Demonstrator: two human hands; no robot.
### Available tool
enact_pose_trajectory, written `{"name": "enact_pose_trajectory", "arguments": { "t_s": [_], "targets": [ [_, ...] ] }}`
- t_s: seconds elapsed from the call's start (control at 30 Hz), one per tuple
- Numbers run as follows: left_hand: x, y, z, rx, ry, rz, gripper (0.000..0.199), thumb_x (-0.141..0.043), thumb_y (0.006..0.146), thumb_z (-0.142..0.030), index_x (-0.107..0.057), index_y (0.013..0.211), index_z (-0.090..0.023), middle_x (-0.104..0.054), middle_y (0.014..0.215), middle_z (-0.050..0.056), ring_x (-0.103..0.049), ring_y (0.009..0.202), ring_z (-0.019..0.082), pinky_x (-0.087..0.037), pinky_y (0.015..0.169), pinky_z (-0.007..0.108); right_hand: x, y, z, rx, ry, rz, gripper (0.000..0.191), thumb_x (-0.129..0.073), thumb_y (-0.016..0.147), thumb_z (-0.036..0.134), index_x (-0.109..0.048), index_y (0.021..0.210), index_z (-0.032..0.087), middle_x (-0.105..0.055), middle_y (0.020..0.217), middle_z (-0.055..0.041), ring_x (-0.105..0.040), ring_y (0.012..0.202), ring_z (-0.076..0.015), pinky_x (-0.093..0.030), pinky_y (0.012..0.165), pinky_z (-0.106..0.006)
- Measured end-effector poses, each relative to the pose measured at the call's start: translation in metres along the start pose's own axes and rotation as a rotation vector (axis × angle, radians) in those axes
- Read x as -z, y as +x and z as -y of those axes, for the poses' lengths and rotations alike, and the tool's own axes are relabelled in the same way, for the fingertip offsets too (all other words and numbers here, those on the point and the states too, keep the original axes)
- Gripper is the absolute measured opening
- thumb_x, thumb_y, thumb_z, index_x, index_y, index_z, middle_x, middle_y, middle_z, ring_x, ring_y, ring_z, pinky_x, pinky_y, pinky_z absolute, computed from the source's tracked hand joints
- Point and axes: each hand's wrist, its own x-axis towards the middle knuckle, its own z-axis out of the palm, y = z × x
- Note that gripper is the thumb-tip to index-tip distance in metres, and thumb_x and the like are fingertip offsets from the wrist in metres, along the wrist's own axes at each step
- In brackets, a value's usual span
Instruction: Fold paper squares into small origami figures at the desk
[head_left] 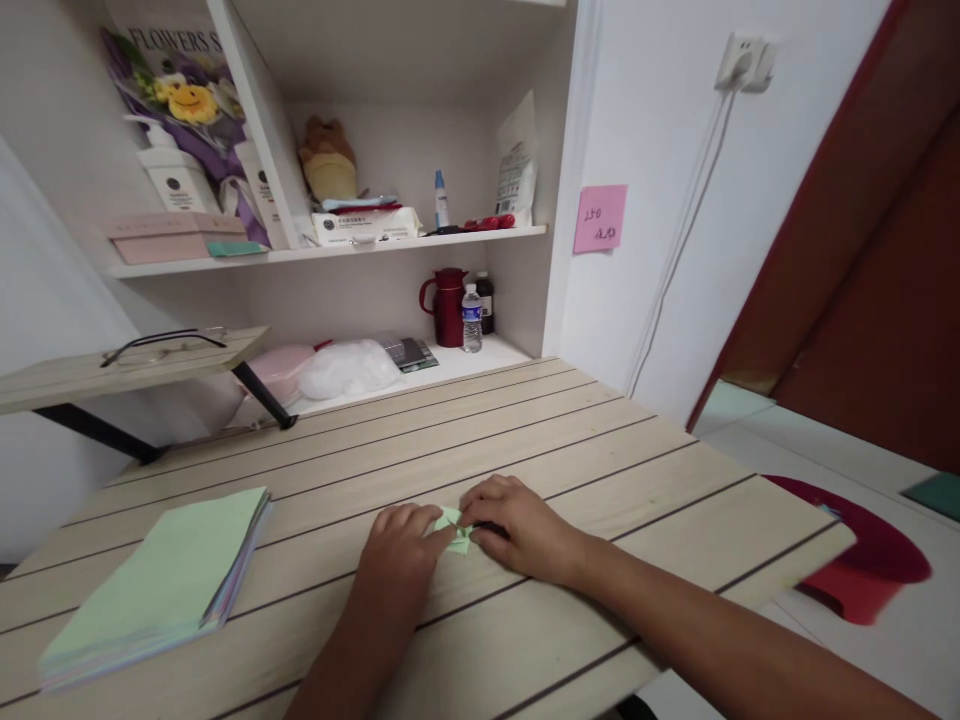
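Observation:
A small folded piece of light green paper (pixel 456 538) lies on the striped wooden table (pixel 600 440), between my two hands. My left hand (pixel 405 548) presses on its left side with thumb and fingers, closed on the paper's edge. From the right, my right hand (pixel 517 522) has its thumb and curled fingers on the opposite side, closed on the paper too. The fingers hide part of the folds. To the left of my hands lies a thick stack of coloured paper (pixel 161 570) with a light green sheet on top.
A raised wooden stand (pixel 135 362) with glasses (pixel 165 340) on it rises at the back left. Behind the table, shelves hold a red jug (pixel 449 308), a water bottle (pixel 471 320) and a wipes pack (pixel 367 226). A red stool (pixel 855 540) stands beyond the right edge.

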Motion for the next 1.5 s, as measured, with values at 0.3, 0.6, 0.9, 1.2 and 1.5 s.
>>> {"name": "enact_pose_trajectory", "arguments": {
  "t_s": [0.3, 0.6, 0.9, 1.2, 1.5],
  "targets": [
    [0.016, -0.003, 0.013, 0.091, -0.045, 0.055, 0.046, -0.054, 0.079, -0.006, -0.074, 0.101, -0.041, -0.064, 0.132, 0.004, -0.056, 0.116, 0.028, -0.04, 0.093, 0.048, 0.006, 0.004, -0.002, -0.017, 0.071, 0.008, 0.019, -0.059, 0.088, 0.018, -0.07, 0.103, 0.025, -0.071, 0.096, -0.0033, -0.06, 0.095, -0.0213, -0.038, 0.088, -0.037],
    [0.017, -0.014, 0.017, 0.067, -0.053, 0.203, 0.054, -0.044, 0.081, -0.004, -0.067, 0.119, -0.035, -0.064, 0.132, 0.002, -0.058, 0.121, 0.025, -0.043, 0.096, 0.042, 0.001, 0.006, 0.002, 0.031, 0.005, 0.097, 0.016, -0.06, 0.092, 0.024, -0.073, 0.1, 0.028, -0.069, 0.106, -0.0019, -0.057, 0.098, -0.0207, -0.036, 0.091, -0.038],
    [0.03, -0.024, 0.007, 0.045, 0.086, 0.244, 0.053, -0.044, 0.081, 0.001, -0.067, 0.119, -0.028, -0.063, 0.132, 0.004, -0.059, 0.12, 0.026, -0.044, 0.098, 0.05, 0.004, 0.003, 0.002, 0.08, -0.061, 0.126, 0.019, -0.061, 0.091, 0.026, -0.071, 0.107, 0.029, -0.066, 0.112, -0.0036, -0.056, 0.101, -0.0205, -0.036, 0.093, -0.039],
    [0.032, -0.021, -0.003, 0.076, -0.014, 0.202, 0.047, -0.043, 0.082, -0.003, -0.068, 0.115, -0.024, -0.061, 0.135, 0.005, -0.055, 0.125, 0.026, -0.039, 0.105, 0.055, 0.01, 0.004, 0.001, 0.15, -0.098, 0.204, 0.022, -0.058, 0.092, 0.026, -0.069, 0.111, 0.026, -0.067, 0.113, -0.0045, -0.057, 0.103, -0.0205, -0.038, 0.093, -0.037],
    [0.029, -0.031, 0.008, 0.036, -0.114, 0.209, 0.066, -0.037, 0.083, -0.001, -0.048, 0.139, -0.035, -0.057, 0.14, 0.001, -0.053, 0.127, 0.021, -0.043, 0.104, 0.048, 0.014, 0.004, 0.002, 0.136, -0.098, 0.239, 0.025, -0.057, 0.091, 0.022, -0.067, 0.114, 0.027, -0.066, 0.118, -0.0048, -0.056, 0.107, -0.0211, -0.037, 0.095, -0.038]
  ]
}}
